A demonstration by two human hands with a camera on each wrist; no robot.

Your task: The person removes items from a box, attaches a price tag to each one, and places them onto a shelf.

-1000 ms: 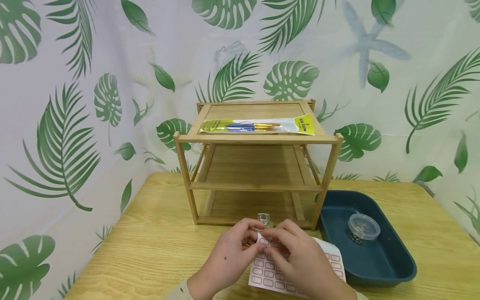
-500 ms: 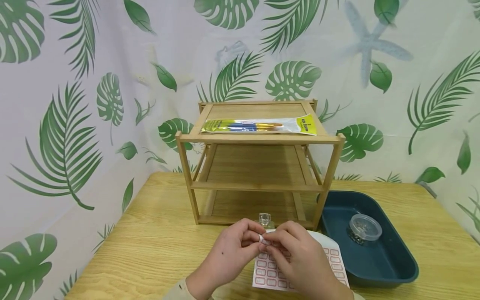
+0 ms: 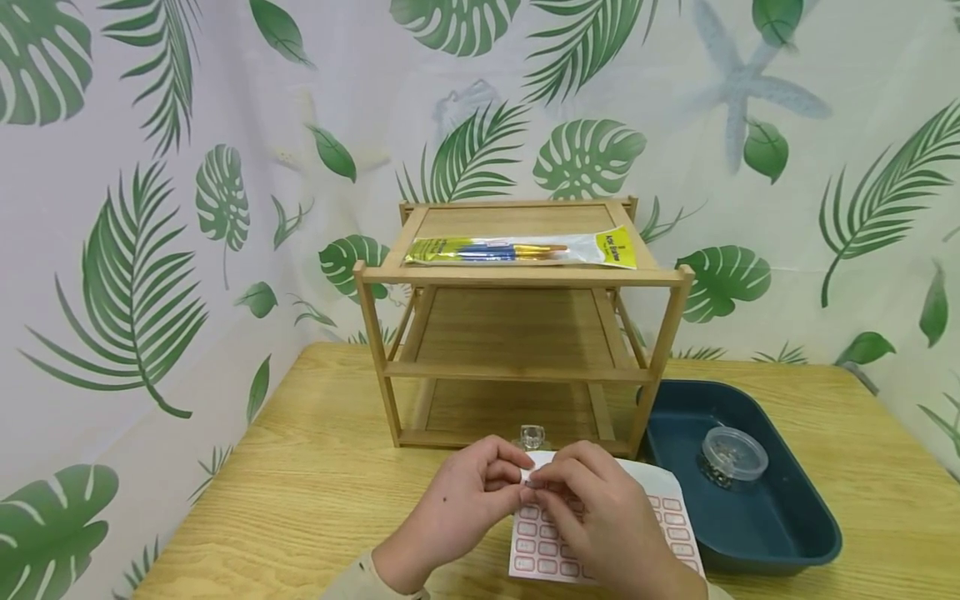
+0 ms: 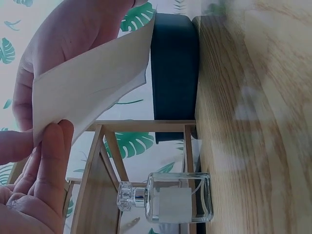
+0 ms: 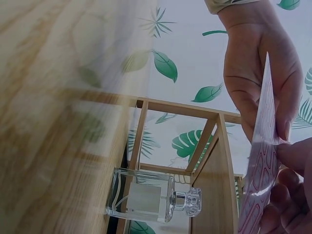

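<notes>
In the head view my left hand (image 3: 468,500) and right hand (image 3: 603,512) meet at the upper left part of a sheet of stickers (image 3: 536,554) with red-outlined labels. My left thumb and fingers pinch its edge; my right thumb and forefinger pinch at the same spot. Whether a single label is lifted there is too small to tell. The sheet's plain white back (image 4: 97,83) faces the left wrist view, held up off the table. Behind the hands a clear glass perfume bottle (image 4: 178,200) with a faceted cap stands upright, bearing a pale label.
A wooden shelf rack (image 3: 517,372) stands just behind the bottle. On its top lies a packet of paintbrushes (image 3: 517,252). To the right, a dark blue tray (image 3: 780,525) holds a lidded clear round tub (image 3: 735,454). The wooden table (image 3: 247,508) extends left.
Both hands stay together at the sheet's edge with small finger movements. The sheet has shifted slightly, and more of its white upper margin shows above the fingers.
</notes>
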